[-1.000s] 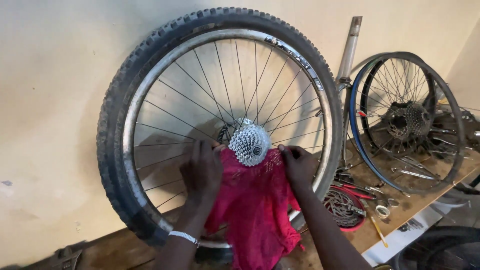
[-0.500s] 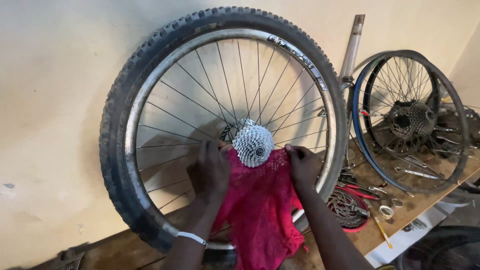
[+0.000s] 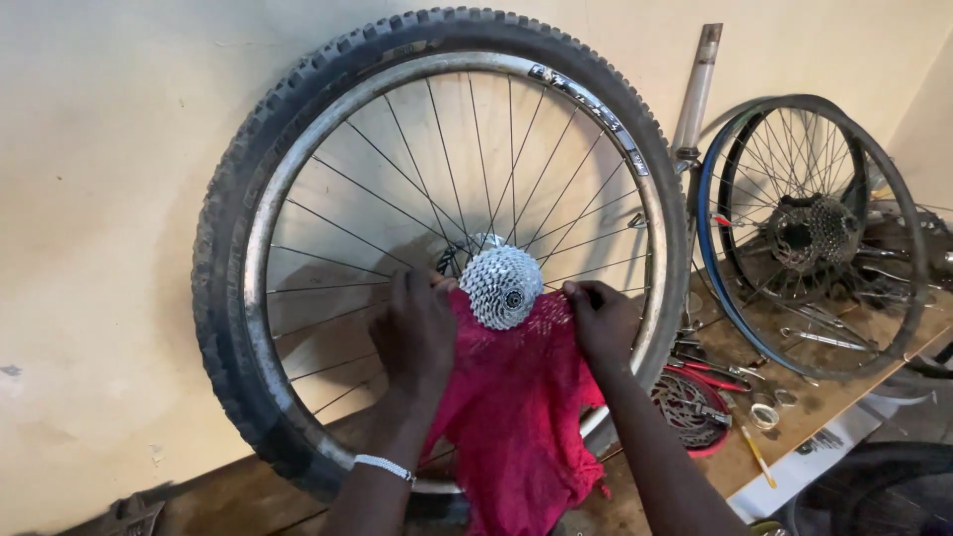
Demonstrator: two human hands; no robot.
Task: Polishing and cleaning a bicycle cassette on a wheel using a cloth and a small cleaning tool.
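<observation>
From the head camera I'm looking down on a big bicycle wheel (image 3: 437, 248) standing upright against the pale wall (image 3: 99, 199), its knobby tyre resting on the wooden bench (image 3: 794, 417). My left hand (image 3: 415, 333) is closed on the left edge of a red mesh rag (image 3: 516, 417), fingers curled tight just beside the silver gear cluster (image 3: 501, 286) at the hub; my right hand (image 3: 601, 320) is pinched shut on the rag's right edge, on the other side of the cluster. The rag is stretched between them, tucked under and behind the sprockets, the rest hanging down over the lower spokes. Here's my worry: that open mesh can snag on the sprocket teeth, and a hard pull would tear it or jerk my knuckles into the teeth. The wheel only leans there, so a sideways tug could roll it along the wall or tip it off. To the right, a second wheel (image 3: 814, 233) leans close by, with a red-handled tool (image 3: 710, 375), a coiled cable lock (image 3: 685, 407) and a yellow pencil (image 3: 759, 459) lying loose on the bench. If the big wheel slides that way, it knocks into that lot. The trailing rag could also catch in the spokes.
</observation>
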